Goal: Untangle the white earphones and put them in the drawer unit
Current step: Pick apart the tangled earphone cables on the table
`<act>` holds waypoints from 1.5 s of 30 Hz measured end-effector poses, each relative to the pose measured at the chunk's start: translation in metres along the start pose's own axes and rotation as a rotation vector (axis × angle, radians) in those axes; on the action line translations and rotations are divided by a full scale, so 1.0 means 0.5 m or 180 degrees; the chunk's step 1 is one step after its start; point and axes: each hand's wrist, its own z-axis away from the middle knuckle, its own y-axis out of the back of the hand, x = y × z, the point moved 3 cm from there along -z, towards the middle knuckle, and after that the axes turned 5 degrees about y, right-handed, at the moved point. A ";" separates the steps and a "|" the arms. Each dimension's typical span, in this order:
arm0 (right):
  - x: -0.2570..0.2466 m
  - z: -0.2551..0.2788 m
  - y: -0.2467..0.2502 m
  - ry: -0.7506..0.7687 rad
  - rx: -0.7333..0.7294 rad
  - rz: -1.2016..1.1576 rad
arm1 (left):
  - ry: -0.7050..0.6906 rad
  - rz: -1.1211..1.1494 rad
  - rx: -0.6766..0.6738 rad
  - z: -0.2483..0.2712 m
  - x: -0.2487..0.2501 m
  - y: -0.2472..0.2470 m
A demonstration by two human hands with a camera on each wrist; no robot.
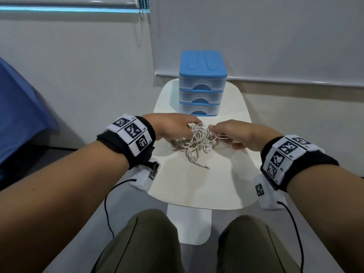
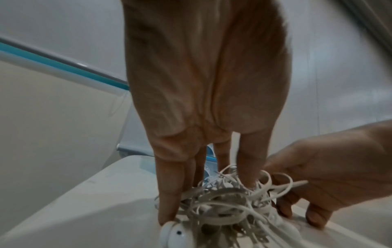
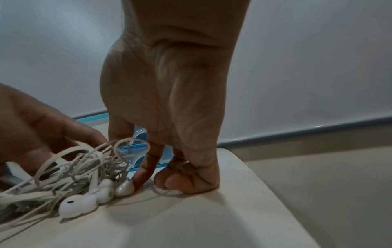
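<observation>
Barely begun: my left hand (image 1: pixel 169 125) and right hand (image 1: pixel 236 134) both pinch the knotted white earphones (image 1: pixel 198 142) mid-frame; drawer unit (image 1: pixel 202 83) above, all drawers closed.

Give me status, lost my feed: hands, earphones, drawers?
Left hand and right hand both on the earphones, fingers in the cords. Still one tangle on the table. Drawer unit shut.
</observation>
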 end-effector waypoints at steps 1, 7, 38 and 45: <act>0.000 0.001 0.000 -0.0053 0.0028 -0.0097 | -0.0053 -0.0196 0.0010 0.003 -0.005 0.000; -0.001 0.011 0.005 -0.0051 0.0225 -0.0395 | -0.0115 -0.0704 0.0367 0.011 -0.001 0.003; -0.046 0.141 -0.020 0.1238 0.0861 -0.1391 | -0.0777 0.3068 0.0670 0.116 0.006 -0.077; -0.052 0.157 0.017 0.2266 0.2244 -0.1274 | -0.0802 0.3279 0.0984 0.118 -0.009 -0.069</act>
